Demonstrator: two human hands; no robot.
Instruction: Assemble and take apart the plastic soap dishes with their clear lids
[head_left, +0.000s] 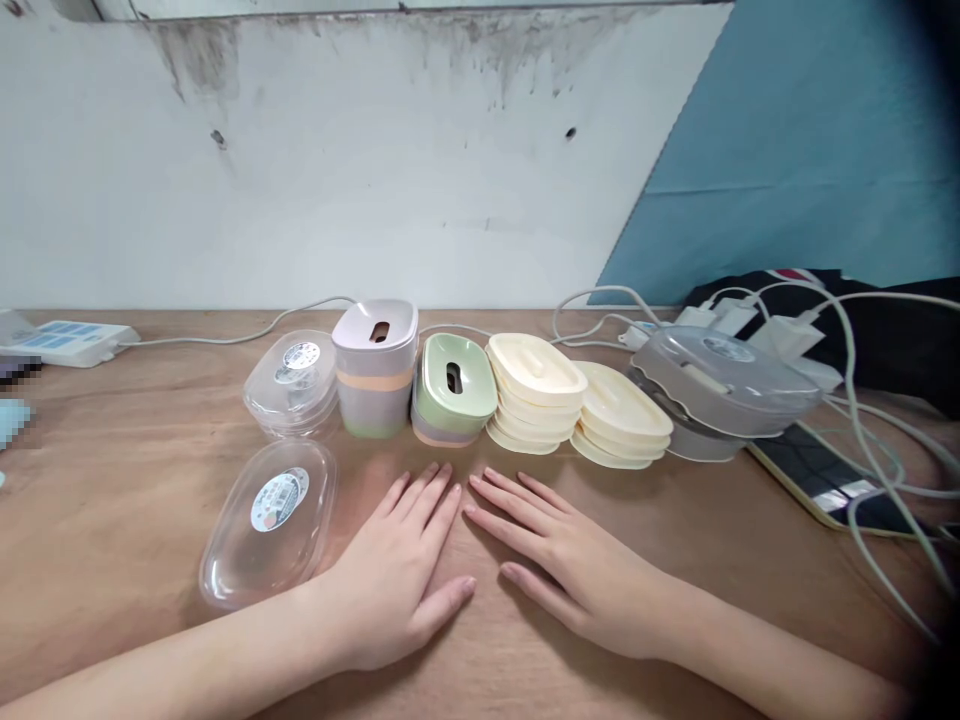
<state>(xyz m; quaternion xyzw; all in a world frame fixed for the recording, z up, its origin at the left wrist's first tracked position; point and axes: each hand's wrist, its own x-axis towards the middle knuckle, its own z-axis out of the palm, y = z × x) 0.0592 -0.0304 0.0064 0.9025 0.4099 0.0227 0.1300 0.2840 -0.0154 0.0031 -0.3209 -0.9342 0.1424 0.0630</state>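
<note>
My left hand (pixel 397 580) lies flat on the wooden table (pixel 135 480), palm down, fingers stretched out, holding nothing. My right hand (pixel 562 555) rests flat beside it, fingers spread, also empty. Just left of my left hand lies a clear plastic lid (pixel 271 520) with a round sticker. Beyond my fingertips runs a row: a stack of clear lids (pixel 292 385), a lilac box stack (pixel 375 365), a green-lidded box (pixel 454 390), two leaning piles of cream lids (pixel 536 390) (pixel 622 415), and grey lidded containers (pixel 720 385).
A white power strip (pixel 71 342) sits at the far left with a cable along the wall. At right, chargers and white cables (pixel 855 400) trail over a phone (pixel 825 475) and dark cloth. A white wall stands behind the table.
</note>
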